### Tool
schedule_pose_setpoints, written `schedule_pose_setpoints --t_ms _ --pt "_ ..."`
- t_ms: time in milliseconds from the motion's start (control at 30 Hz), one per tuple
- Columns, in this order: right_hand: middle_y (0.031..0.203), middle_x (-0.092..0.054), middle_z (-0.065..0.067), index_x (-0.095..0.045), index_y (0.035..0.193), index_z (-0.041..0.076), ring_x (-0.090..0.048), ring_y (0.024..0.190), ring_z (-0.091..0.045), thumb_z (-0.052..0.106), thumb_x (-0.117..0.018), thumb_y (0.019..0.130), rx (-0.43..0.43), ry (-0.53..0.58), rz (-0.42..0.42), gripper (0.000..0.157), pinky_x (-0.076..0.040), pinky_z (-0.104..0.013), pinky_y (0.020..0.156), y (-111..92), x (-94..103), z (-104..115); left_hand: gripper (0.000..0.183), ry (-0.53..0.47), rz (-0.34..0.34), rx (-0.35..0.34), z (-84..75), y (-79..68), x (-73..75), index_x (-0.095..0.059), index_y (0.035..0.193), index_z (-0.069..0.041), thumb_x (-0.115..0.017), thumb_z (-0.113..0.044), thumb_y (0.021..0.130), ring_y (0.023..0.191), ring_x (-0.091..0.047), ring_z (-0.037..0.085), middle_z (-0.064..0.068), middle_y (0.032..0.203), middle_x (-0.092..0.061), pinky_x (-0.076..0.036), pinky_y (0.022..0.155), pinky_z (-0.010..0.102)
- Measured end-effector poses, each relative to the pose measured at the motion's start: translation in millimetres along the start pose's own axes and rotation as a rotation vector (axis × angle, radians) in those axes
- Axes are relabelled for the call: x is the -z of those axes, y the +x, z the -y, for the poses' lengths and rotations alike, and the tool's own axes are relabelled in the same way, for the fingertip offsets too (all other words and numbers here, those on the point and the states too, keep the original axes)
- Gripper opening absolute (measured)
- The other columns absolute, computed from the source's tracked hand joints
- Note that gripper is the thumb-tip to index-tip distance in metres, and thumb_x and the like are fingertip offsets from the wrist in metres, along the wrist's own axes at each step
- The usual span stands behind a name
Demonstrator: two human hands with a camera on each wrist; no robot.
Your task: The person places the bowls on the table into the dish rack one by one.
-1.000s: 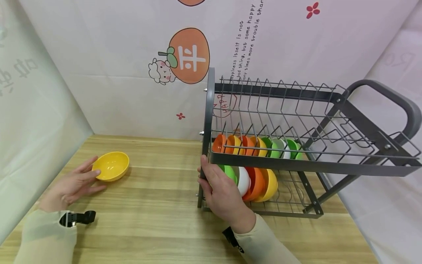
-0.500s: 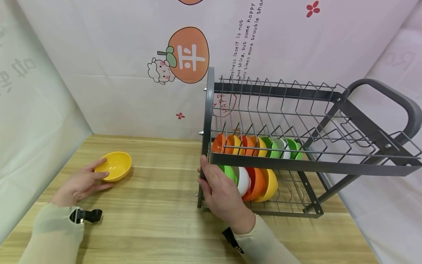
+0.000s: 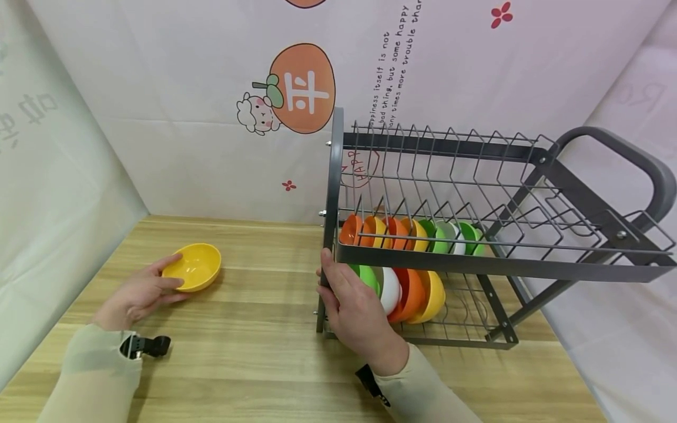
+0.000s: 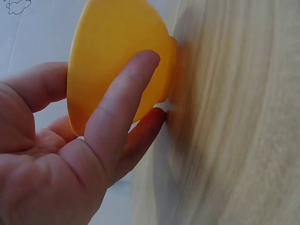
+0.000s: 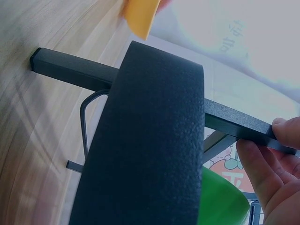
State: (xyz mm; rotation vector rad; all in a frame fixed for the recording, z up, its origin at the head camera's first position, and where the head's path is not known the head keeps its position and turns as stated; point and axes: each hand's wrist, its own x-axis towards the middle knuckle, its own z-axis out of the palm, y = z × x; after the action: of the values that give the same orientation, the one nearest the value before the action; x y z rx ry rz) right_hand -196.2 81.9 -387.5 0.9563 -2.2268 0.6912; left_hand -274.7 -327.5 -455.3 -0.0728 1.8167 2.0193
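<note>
At the left of the head view my left hand [image 3: 141, 292] holds a small yellow bowl [image 3: 197, 267] upright, low over the wooden table. One digit lies at the rim and other fingers [image 4: 117, 103] stretch along the bowl's outer wall and underside. My right hand [image 3: 362, 317] grips the left front upright of a dark grey two-tier dish rack [image 3: 334, 176]. Thumb and fingers pinch that post [image 5: 243, 123] from both sides in the right wrist view. Just behind the right hand, a green bowl [image 3: 369, 277] stands on edge in the lower tier.
On the lower tier, a white bowl [image 3: 390, 292], an orange bowl [image 3: 411, 295] and a yellow bowl [image 3: 432, 298] stand in the front row. Behind is a row of several smaller coloured bowls [image 3: 398, 234]. Fabric walls [image 3: 211, 170] enclose the wooden table [image 3: 248, 352].
My left hand and the yellow bowl have moved a short way to the right across the table. The right hand and the rack keep their place.
</note>
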Motion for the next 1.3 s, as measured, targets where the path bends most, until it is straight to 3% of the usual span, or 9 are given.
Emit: schedule_pose_setpoints --t_ms 200,500,667,867,1100,1300 --pt "0.103 -0.057 -0.008 -0.022 0.148 0.004 -0.053 0.087 -0.017 0.002 -0.067 0.084 -0.014 0.003 0.006 0.078 -0.051 -0.025 0.082 -0.3 0.2 0.9 0.082 0.033 0.026 -0.001 -3.2 -3.4 -10.9 0.004 0.148 -0.005 -0.052 0.008 0.089 0.107 -0.050 0.024 0.022 0.147 0.025 -0.040 0.095 0.048" --pt "0.102 -0.057 -0.008 -0.020 0.148 0.005 -0.052 0.085 -0.018 0.000 -0.069 0.082 -0.017 0.009 0.015 0.083 -0.051 -0.025 0.081 0.7 1.0 2.8 0.077 0.144 0.072 -0.023 -18.9 -18.5 -46.4 -0.007 0.150 -0.006 -0.053 0.006 0.090 0.107 -0.052 0.031 0.024 0.150 0.010 -0.041 0.093 0.051" --pt "0.103 -0.057 -0.008 -0.019 0.149 0.006 -0.053 0.086 -0.018 0.000 -0.070 0.081 -0.031 -0.006 0.021 0.085 -0.051 -0.026 0.083 0.8 1.5 4.8 0.075 0.218 0.110 -0.035 -28.5 -32.3 -69.1 -0.014 0.150 -0.009 -0.057 0.001 0.089 0.102 -0.057 0.036 0.028 0.149 0.007 -0.045 0.090 0.047" --pt "0.101 -0.057 -0.008 -0.018 0.149 0.006 -0.052 0.083 -0.018 0.000 -0.070 0.082 -0.037 -0.005 0.020 0.085 -0.051 -0.025 0.081 -0.4 1.4 4.3 0.075 0.187 0.202 -0.065 -36.8 -48.3 -98.0 -0.017 0.150 -0.008 -0.059 0.001 0.088 0.101 -0.057 0.036 0.034 0.142 -0.014 -0.048 0.086 0.048" --pt "0.097 -0.055 -0.008 -0.018 0.149 0.007 -0.051 0.082 -0.019 0.002 -0.068 0.084 -0.037 0.001 0.018 0.082 -0.052 -0.026 0.078 -1.2 0.8 3.4 0.074 0.147 0.286 -0.100 -40.0 -62.5 -123.0 -0.016 0.149 -0.005 -0.058 0.002 0.089 0.101 -0.056 0.038 0.035 0.139 -0.018 -0.049 0.084 0.047" --pt "0.115 -0.051 -0.011 -0.024 0.149 0.010 -0.050 0.088 -0.019 0.008 -0.069 0.083 -0.105 -0.003 -0.017 0.080 -0.051 -0.024 0.072 -2.8 5.5 12.7 0.073 0.169 0.320 -0.136 -43.5 -70.8 -137.2 -0.019 0.149 -0.007 -0.059 0.001 0.088 0.101 -0.055 0.040 0.037 0.134 -0.025 -0.050 0.083 0.048"
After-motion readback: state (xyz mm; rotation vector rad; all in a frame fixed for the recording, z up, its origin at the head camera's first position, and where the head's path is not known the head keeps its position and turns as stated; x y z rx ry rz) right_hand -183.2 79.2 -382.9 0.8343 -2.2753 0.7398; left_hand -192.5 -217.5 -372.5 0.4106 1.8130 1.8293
